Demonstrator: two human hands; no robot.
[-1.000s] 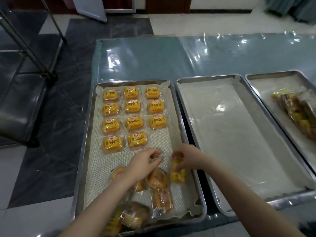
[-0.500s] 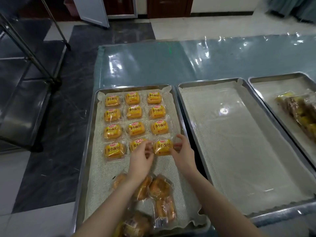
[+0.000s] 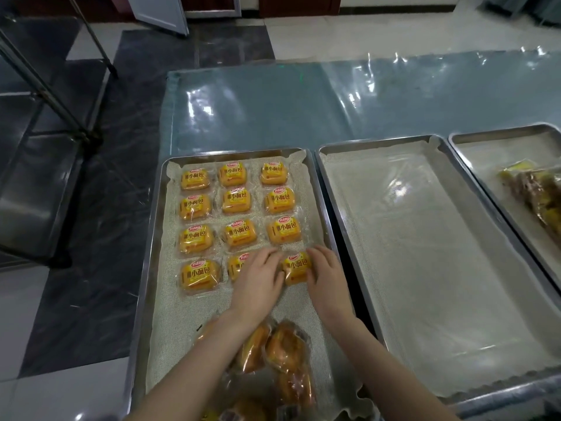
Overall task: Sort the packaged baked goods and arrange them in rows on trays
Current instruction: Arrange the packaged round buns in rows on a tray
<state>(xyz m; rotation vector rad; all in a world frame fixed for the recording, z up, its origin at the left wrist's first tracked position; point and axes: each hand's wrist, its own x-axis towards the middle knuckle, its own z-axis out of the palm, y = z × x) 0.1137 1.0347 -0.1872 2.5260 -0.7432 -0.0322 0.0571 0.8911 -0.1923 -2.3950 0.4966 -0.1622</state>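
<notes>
A metal left tray [image 3: 146, 268] with a mesh liner holds orange small-bread packets [image 3: 239, 199] in rows of three. In the fourth row's right place lies one more bread packet [image 3: 297, 268]. My left hand [image 3: 258, 282] pinches its left edge and covers part of the middle packet of that row. My right hand [image 3: 326, 278] pinches its right edge. Several loose clear-wrapped golden buns [image 3: 285, 350] lie piled at the tray's near end, partly under my left forearm.
A lined middle tray [image 3: 425, 268] stands to the right with nothing on it. A right tray [image 3: 473, 141] holds a heap of wrapped pastries [image 3: 540, 192]. Shiny plastic table cover [image 3: 334, 101] stretches behind. A metal rack [image 3: 45, 92] stands on the floor at left.
Both hands lifted a packet from the loose pile, carried it away from me and set it down at the right end of the fourth row.
</notes>
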